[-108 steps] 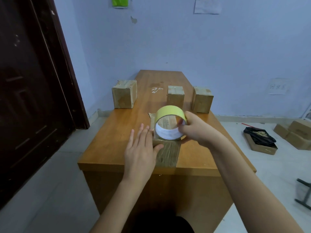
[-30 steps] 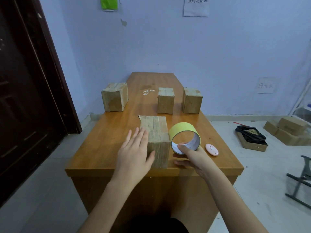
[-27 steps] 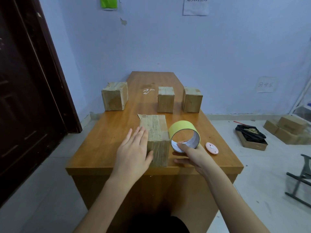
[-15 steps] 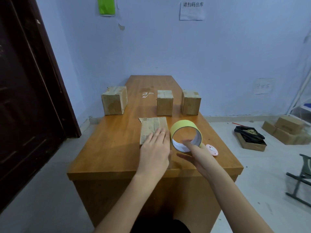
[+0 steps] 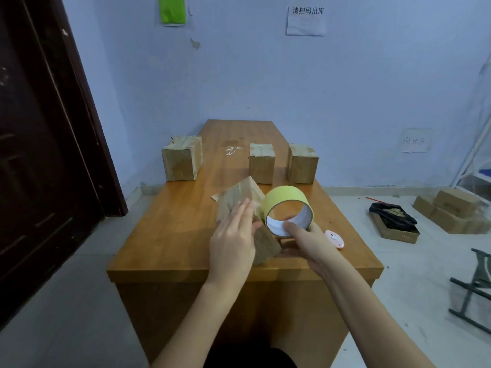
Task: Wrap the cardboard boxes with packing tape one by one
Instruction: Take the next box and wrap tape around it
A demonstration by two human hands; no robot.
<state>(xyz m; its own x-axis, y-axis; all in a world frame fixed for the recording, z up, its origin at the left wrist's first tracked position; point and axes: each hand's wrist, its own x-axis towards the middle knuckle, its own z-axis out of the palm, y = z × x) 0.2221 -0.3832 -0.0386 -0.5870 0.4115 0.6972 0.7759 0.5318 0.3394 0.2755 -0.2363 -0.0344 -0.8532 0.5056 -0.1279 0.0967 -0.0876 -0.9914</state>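
Left hand presses flat on the tilted box; right hand grips the tape roll — three boxes behind, pink disc beside, on the desk.

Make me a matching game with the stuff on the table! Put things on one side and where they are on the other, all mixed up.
Things:
1. tape roll
2. pink disc
3. tilted box
4. big box

Places or states:
A. far left of the table, standing alone
B. under the left hand, tipped up on an edge
C. lying flat near the table's right edge
D. on the right hand, a finger through its hole

Pairs: 1-D, 2-C, 3-B, 4-A
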